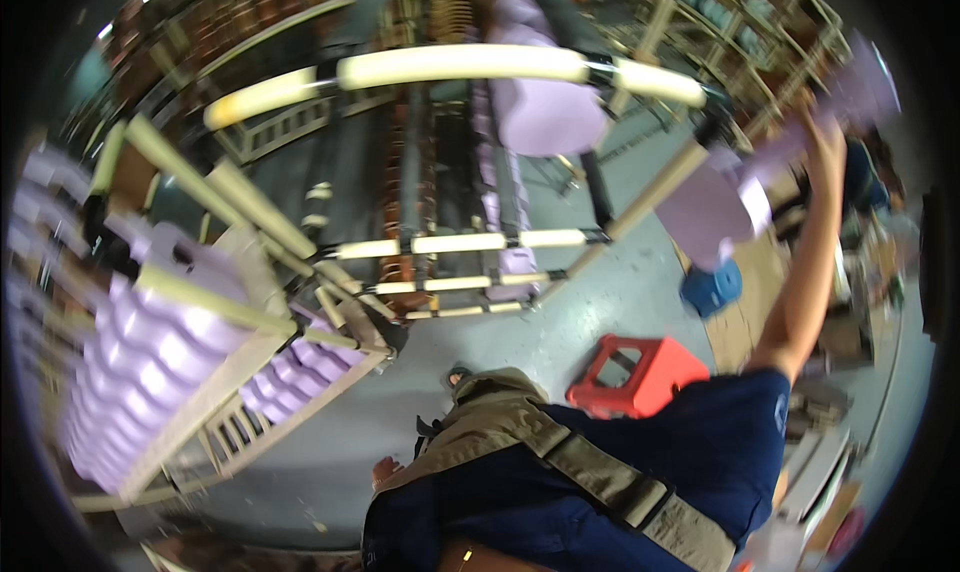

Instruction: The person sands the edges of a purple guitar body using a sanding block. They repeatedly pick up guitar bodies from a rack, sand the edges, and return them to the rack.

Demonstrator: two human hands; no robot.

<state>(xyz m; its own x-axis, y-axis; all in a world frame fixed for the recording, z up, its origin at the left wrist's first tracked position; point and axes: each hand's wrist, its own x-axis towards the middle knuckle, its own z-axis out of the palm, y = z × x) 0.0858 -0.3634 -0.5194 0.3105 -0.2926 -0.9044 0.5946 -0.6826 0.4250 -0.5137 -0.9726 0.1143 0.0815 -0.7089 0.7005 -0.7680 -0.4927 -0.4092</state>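
My right hand [822,132] is raised at the upper right, gripping the neck of a lavender guitar-shaped piece [705,217] whose broad body hangs beside a cream tube rack [460,64]. A similar lavender piece [548,117] hangs on that rack, behind its top bar. Low beside my body is my left hand [386,470], small, blurred and partly hidden, so its grip is unclear. At the left, a wheeled-looking cart frame [200,442] holds stacked lavender pieces [150,362] with wavy edges.
A red plastic step stool [640,377] stands on the grey floor [480,342] below the rack. A blue container [710,292] sits by cardboard [740,337] on the right. Shelving [760,27] with assorted parts lines the back; more clutter lies along the right edge.
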